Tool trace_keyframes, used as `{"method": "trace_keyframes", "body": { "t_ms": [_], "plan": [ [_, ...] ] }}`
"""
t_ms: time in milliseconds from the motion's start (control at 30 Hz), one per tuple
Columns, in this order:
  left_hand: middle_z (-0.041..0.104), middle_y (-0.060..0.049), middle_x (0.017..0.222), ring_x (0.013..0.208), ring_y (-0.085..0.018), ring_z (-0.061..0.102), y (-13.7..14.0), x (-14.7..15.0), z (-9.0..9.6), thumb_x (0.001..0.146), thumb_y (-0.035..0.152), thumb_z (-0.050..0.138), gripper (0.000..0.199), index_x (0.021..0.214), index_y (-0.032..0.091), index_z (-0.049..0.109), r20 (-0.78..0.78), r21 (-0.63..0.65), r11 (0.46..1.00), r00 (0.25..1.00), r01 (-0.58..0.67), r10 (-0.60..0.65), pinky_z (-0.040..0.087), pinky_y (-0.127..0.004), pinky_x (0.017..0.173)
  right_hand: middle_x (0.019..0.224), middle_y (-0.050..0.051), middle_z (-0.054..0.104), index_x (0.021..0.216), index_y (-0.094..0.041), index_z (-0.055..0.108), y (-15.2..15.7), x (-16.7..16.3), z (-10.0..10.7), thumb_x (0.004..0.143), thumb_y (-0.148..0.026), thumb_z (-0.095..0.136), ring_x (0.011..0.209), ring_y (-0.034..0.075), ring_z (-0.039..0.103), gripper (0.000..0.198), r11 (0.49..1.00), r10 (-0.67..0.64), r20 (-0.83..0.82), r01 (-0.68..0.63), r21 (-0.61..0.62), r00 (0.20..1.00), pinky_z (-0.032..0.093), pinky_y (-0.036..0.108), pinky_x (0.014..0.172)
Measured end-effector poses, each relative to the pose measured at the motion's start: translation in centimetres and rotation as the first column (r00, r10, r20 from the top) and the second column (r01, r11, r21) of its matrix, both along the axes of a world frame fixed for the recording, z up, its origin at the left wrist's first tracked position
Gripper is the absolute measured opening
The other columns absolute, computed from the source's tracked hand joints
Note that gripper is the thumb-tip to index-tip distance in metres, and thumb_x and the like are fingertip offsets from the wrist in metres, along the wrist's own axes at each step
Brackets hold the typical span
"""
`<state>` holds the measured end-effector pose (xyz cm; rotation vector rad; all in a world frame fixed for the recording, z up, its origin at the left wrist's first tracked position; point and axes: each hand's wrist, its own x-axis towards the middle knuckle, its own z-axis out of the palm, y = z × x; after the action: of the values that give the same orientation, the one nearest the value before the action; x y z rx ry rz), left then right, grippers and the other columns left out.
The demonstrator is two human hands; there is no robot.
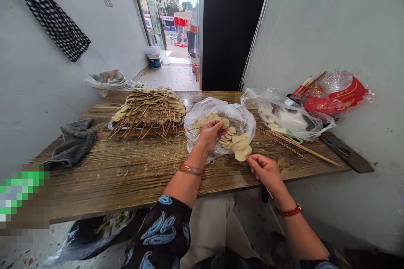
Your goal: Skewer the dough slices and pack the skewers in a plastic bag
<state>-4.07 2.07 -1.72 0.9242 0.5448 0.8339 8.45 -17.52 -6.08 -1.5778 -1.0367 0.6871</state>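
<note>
Just over table edge (104, 210), right hand (267, 172) holding skewer (242, 152), room leftward

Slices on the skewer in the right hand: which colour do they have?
The slices are pale yellow-beige, best seen in the head view.

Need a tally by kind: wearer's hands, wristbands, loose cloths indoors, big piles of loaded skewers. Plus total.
Hands: 2 (left hand, right hand)
Wristbands: 2 (brown bangle, red bracelet)
Cloths: 2 (grey cloth, checked cloth)
Piles: 1 (loaded skewers)
Total: 7
</note>
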Motion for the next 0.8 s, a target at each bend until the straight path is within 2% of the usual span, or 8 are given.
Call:
{"method": "trace_keyframes", "body": {
  "t_ms": [233,467,800],
  "plan": [
    [0.065,0.001,0.065,0.052,-0.007,0.057,0.2,0.08,-0.13,0.059,0.03,0.081,0.029,0.078,0.013,0.067,-0.027,0.075,0.996,0.998,-0.057,0.059,0.041,-0.017,0.046,0.054,-0.004,0.051,0.08,-0.018,0.067,-0.01,-0.26,0.4,0.084,-0.049,0.058,0.04,0.008,0.041,0.033,1.0,0.001,0.043,0.0,-0.004,0.999,0.031,0.021,0.039],
    [0.063,0.002,0.065,0.054,-0.007,0.054,0.06,0.06,0.09,0.055,0.025,0.082,0.03,0.077,0.014,0.064,-0.015,0.127,0.988,0.996,-0.084,0.087,0.041,-0.019,0.05,0.054,-0.004,0.051,0.084,-0.017,0.067,0.06,-0.14,0.35,0.085,-0.049,0.057,0.04,0.009,0.041,0.033,1.0,0.007,0.035,-0.006,-0.018,0.999,0.03,0.022,0.04],
    [0.059,0.003,0.06,0.054,-0.006,0.048,0.18,0.31,-0.09,0.059,0.029,0.077,0.023,0.07,0.013,0.064,-0.074,0.324,0.938,0.985,-0.126,0.157,0.036,-0.019,0.051,0.055,-0.004,0.049,0.084,-0.016,0.065,0.12,-0.24,0.66,0.085,-0.048,0.055,0.041,0.008,0.04,0.034,0.999,0.011,0.046,-0.009,-0.047,0.999,0.03,0.021,0.041]
  ]
}}
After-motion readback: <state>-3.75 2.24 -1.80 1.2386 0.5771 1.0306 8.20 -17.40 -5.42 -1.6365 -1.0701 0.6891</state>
